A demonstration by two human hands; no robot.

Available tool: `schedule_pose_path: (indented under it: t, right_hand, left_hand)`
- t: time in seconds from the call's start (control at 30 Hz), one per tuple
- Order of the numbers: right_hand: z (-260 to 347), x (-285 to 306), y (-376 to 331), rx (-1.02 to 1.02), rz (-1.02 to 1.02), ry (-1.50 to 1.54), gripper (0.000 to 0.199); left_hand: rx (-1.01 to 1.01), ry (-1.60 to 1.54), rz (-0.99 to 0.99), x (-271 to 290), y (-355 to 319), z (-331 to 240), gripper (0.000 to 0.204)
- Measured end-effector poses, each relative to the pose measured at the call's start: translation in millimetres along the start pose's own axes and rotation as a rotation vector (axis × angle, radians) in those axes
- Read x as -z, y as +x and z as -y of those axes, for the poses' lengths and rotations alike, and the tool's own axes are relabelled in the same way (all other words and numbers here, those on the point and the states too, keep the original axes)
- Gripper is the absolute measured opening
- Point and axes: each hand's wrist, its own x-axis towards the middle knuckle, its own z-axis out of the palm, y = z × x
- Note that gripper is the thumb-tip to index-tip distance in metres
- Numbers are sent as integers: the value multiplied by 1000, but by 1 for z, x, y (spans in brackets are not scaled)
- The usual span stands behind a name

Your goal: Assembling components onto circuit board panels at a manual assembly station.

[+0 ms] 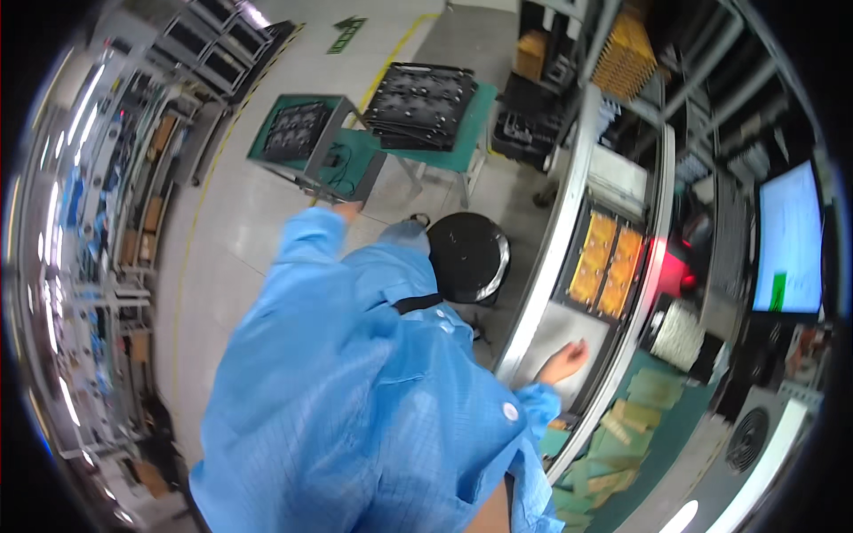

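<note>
My left arm, in a light blue coat sleeve, reaches out behind me, and my left hand (pixel 348 211) is at the lower edge of a green cart (pixel 354 158) carrying a black tray (pixel 297 130). Little of that hand shows, so its fingers are unreadable. My right hand (pixel 566 360) lies flat, holding nothing, on a bare grey plate (pixel 555 336) of the conveyor line. Just beyond it on the line sits a black carrier with orange-yellow circuit panels (pixel 609 263).
A black round stool (pixel 467 256) stands between my body and the conveyor's white rail (pixel 549 258). A stack of black trays (pixel 419 105) rests on a green table. To the right are a lit monitor (pixel 787 240), a red glow, a fan (pixel 746 439) and tan pieces on a green mat (pixel 641 417).
</note>
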Motion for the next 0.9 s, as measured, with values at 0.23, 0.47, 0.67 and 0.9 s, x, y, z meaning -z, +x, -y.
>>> schedule_pose_path:
  t: [0.23, 0.47, 0.67, 0.9]
  right_hand:
    - [74, -34, -16, -211, 244, 46, 19]
    - [220, -289, -43, -319, 1073, 241, 24]
    - [282, -640, -172, -450, 1465, 300, 44]
    - [257, -1043, -246, -212, 1097, 101, 86]
  left_hand:
    - [633, -878, -267, -83, -72, 59, 54]
    - [1227, -1749, -566, -34, -70, 170, 69]
    - [704, -1699, -655, 75, 218, 326, 78]
    - [656, -742, -628, 157, 519, 464, 94]
